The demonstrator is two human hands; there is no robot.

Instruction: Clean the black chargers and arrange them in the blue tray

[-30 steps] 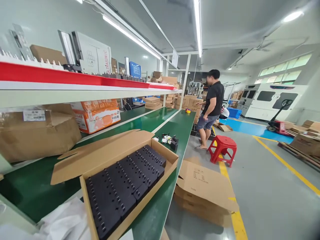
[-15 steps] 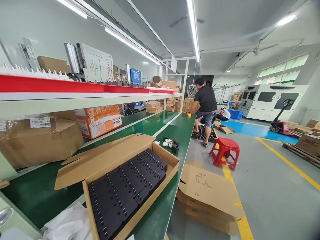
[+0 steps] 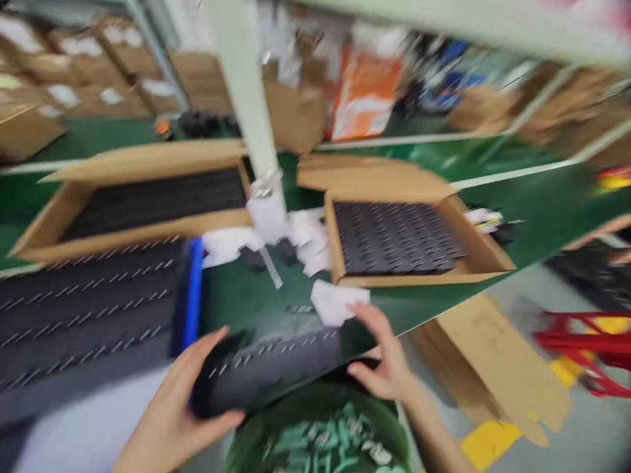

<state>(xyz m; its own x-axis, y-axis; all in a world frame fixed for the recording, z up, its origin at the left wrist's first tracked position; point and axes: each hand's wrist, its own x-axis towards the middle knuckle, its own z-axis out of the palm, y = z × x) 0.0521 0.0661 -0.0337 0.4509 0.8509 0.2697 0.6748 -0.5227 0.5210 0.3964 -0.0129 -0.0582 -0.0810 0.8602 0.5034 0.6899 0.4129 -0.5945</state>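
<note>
A row of black blocks [image 3: 276, 368] with small metal pins lies at the table's front edge, blurred by motion. My left hand [image 3: 177, 401] is around its left end, thumb on the near side and fingers on the far side. Around the right end is my right hand [image 3: 387, 361], thumb and forefinger on either side; its exact contact is blurred. Just beyond my right fingertips rests a crumpled white sheet [image 3: 330, 302]. Below the row, a green tub [image 3: 236, 453] holds several pale green pieces.
At left, a blue-edged tray [image 3: 194, 289] bears rows of black blocks. Two open cartons, one [image 3: 340, 230] at right and another [image 3: 44, 226] at back left, contain more. A white post [image 3: 246, 92] rises between them. Flattened cardboard [image 3: 513, 368] and a red stool [image 3: 586, 345] are at right.
My view has swung left and down, from the length of the workshop to the bench in front of me. Both my hands have come into view at the black blocks.
</note>
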